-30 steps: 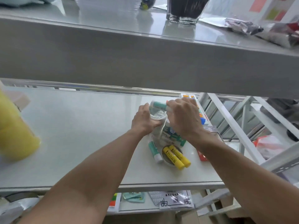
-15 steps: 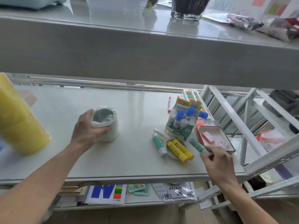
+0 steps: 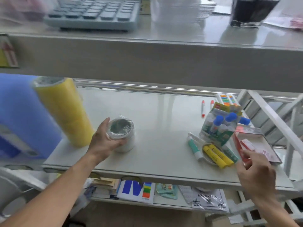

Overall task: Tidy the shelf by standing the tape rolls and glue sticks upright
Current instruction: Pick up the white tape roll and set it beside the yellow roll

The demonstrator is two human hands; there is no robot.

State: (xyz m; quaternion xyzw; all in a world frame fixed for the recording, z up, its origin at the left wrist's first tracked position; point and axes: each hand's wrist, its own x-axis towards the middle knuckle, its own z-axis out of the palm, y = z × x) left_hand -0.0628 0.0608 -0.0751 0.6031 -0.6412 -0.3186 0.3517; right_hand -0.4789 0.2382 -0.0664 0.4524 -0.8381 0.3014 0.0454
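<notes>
Beside the yellow rolls [image 3: 65,112], the left hand [image 3: 103,141] curls round the clear tape [image 3: 123,138], moved from the right end and now upright mid-way along the shelf [image 3: 164,115]; glue sticks [image 3: 216,154] lie flat near the front right corner; the right hand [image 3: 257,174] is just beside them, too blurred to tell its grip.

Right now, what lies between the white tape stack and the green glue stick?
Nothing: only bare shelf lies between the tape stack and the green glue stick, in the head view.

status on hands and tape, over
Left hand grips plastic-wrapped white tape roll, upright on white shelf. Right hand by lying yellow glue sticks, grip unclear. Nothing blocking.
</notes>
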